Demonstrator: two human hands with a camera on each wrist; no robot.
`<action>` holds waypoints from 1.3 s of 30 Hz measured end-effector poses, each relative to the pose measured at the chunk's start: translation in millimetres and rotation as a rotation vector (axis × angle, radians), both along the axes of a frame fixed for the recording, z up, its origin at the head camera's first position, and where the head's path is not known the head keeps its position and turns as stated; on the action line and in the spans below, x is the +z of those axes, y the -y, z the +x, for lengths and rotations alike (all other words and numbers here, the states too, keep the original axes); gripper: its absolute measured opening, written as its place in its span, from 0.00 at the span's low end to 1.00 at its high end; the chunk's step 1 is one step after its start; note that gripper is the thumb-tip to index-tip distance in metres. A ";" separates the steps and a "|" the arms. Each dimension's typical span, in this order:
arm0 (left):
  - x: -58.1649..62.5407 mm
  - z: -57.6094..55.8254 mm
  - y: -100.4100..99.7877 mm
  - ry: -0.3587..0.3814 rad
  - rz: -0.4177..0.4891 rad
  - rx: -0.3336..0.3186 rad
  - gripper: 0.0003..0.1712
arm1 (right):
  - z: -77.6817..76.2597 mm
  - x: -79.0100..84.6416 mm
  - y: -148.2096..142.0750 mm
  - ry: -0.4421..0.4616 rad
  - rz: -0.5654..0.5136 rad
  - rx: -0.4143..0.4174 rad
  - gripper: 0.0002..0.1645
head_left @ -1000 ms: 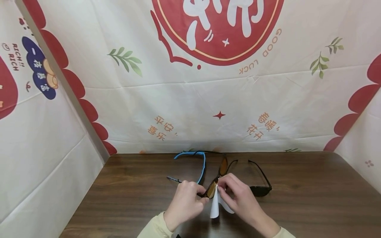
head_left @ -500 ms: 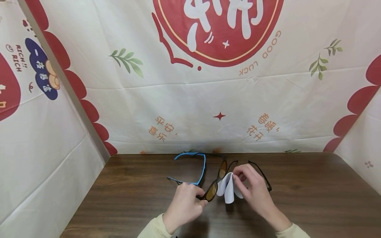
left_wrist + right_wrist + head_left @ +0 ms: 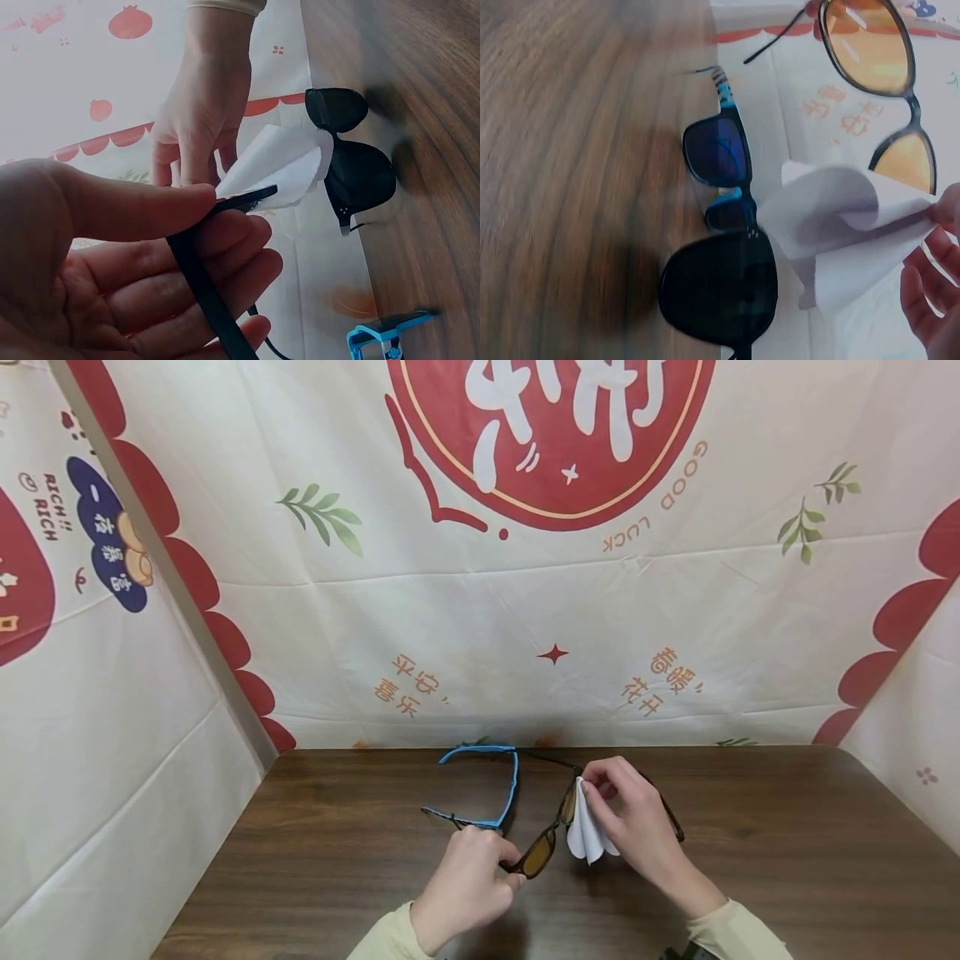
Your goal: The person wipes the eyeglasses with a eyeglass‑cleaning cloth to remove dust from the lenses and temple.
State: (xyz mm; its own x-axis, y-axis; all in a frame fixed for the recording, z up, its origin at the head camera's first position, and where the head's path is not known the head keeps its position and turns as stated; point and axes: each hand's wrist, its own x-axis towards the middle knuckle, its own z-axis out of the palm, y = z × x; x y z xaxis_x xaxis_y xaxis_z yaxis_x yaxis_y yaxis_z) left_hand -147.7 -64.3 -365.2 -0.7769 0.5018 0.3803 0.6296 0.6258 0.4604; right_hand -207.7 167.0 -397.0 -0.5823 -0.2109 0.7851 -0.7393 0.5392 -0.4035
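One white cloth (image 3: 588,833), two hands and three pairs of glasses are shown at one wooden desk (image 3: 337,860). The amber glasses (image 3: 538,856) are pinched at one end of the frame between the thumb and fingers of the left hand (image 3: 471,878), one dark temple running across its other, loosely bent fingers. One amber lens lies just beside the left fingers; the other is partly covered by the cloth, which is pinched at the tips of the right fingers and hangs below them in folds. The blue-framed glasses (image 3: 514,783) are set on the desk beyond the left fingers; the black sunglasses (image 3: 358,172) are largely hidden beneath the right hand (image 3: 630,806) in the head view. Both hands are held back upward, the right wrist bent so that its fingers are directed toward the left hand.
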 end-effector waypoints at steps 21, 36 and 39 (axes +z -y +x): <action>-2.5 -2.5 -0.6 0.036 -0.006 -0.025 0.03 | 1.1 -2.5 4.8 -0.024 -0.020 -0.084 0.14; -3.7 -2.0 -0.5 -0.012 -0.014 -0.014 0.03 | 4.5 -4.9 5.8 -0.045 0.007 -0.059 0.14; -3.3 0.1 -0.1 -0.006 -0.030 -0.026 0.03 | 1.0 -3.7 1.9 -0.050 -0.024 -0.089 0.14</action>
State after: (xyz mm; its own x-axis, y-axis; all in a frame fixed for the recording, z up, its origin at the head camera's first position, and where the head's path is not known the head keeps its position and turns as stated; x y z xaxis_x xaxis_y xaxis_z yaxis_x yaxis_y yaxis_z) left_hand -147.6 -64.2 -368.5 -0.7611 0.5332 0.3693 0.6486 0.6226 0.4378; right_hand -206.7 165.1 -400.7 -0.5581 -0.1408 0.8177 -0.7082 0.5943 -0.3811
